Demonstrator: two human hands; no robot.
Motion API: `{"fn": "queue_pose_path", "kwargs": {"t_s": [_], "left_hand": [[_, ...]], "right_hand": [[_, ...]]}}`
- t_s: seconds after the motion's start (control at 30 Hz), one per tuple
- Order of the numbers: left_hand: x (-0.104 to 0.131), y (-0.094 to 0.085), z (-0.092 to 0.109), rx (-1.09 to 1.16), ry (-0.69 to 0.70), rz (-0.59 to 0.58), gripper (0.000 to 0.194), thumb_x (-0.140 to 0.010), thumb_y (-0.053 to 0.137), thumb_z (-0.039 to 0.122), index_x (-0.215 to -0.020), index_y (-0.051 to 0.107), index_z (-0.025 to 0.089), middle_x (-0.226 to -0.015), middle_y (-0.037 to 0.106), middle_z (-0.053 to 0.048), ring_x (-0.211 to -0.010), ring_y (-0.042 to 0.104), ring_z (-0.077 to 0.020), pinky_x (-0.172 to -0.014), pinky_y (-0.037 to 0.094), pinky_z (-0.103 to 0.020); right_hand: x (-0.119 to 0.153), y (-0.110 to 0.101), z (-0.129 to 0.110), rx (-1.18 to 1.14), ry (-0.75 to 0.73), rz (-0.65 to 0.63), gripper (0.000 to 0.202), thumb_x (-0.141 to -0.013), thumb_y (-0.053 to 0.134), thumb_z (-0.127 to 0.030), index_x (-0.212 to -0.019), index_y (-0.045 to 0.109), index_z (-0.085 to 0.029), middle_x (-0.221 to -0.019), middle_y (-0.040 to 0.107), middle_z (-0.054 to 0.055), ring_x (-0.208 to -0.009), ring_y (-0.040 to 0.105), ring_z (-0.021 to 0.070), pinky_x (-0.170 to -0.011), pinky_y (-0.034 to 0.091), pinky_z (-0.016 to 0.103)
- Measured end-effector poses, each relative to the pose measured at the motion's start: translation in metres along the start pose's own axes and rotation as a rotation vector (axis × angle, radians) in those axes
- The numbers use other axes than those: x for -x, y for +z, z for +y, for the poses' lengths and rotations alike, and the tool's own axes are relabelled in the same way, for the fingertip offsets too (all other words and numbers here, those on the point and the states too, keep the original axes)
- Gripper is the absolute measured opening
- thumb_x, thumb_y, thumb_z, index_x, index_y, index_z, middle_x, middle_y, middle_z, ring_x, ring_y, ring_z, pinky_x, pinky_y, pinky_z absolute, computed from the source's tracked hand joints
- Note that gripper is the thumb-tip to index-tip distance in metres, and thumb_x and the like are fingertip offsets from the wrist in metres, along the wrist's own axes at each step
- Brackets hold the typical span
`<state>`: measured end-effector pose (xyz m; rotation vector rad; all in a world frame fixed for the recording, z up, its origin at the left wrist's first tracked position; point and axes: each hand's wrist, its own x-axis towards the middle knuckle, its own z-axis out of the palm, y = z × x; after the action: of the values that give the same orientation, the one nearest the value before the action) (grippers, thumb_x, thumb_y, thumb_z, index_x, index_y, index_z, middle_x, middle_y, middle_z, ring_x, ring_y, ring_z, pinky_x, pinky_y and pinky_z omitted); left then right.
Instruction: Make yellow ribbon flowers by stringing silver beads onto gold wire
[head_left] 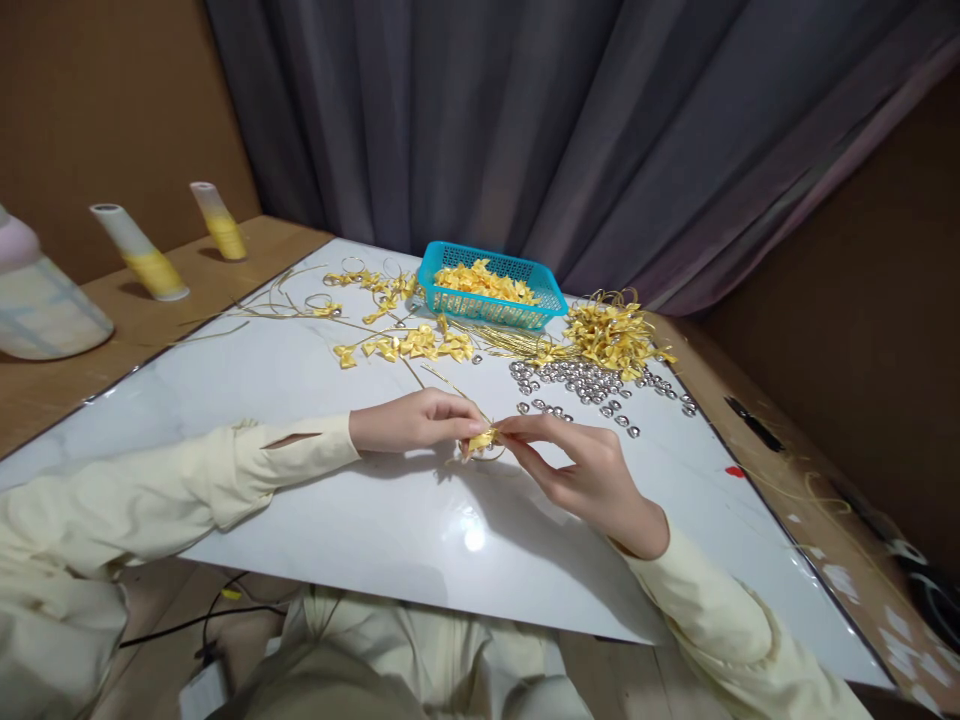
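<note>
Both my hands meet above the front middle of the white tabletop. My left hand (427, 420) pinches a small yellow ribbon bow (481, 440) with a thin gold cord on it. From the other side, the thumb and fingertips of my right hand (581, 465) are closed on the bow's right edge. Part of the gold cord (450, 382) sticks up behind the fingers, and a loop hangs below them. Several loose yellow bows (420, 342) lie beyond my hands. To the right of these are scattered silver beads (577, 380).
A turquoise basket (555, 295) of yellow bows stands at the back. Right of it lies a heap of corded bows (611, 335). Yellow thread spools (154, 270) and a large bottle-like container (45, 300) stand at left. A dark slim tool (754, 424) lies at right.
</note>
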<state>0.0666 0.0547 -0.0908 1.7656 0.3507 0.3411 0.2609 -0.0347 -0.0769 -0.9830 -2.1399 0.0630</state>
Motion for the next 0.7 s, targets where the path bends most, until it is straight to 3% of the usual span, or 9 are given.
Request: {"fn": "queue_pose_path", "kwargs": {"t_s": [0.33, 0.7], "left_hand": [[0.003, 0.004, 0.000, -0.404, 0.273, 0.064, 0.026, -0.092, 0.042, 0.026, -0.075, 0.058, 0.013, -0.076, 0.058, -0.005, -0.072, 0.054, -0.0115, -0.072, 0.041, -0.022], [0.003, 0.006, -0.004, -0.545, 0.396, 0.019, 0.024, -0.093, 0.039, 0.020, -0.076, 0.056, 0.014, -0.074, 0.060, -0.007, -0.077, 0.052, -0.0144, -0.075, 0.041, -0.025]], "right_hand": [[-0.004, -0.008, 0.000, -0.184, 0.191, -0.168, 0.012, -0.083, 0.056, -0.013, -0.091, 0.063, -0.017, -0.096, 0.069, 0.006, -0.077, 0.068, 0.0125, -0.073, 0.057, 0.024], [-0.007, -0.009, 0.004, -0.316, 0.312, -0.247, 0.007, -0.083, 0.059, -0.017, -0.083, 0.066, -0.017, -0.099, 0.066, 0.008, -0.086, 0.064, 0.0129, -0.068, 0.055, 0.022]]}}
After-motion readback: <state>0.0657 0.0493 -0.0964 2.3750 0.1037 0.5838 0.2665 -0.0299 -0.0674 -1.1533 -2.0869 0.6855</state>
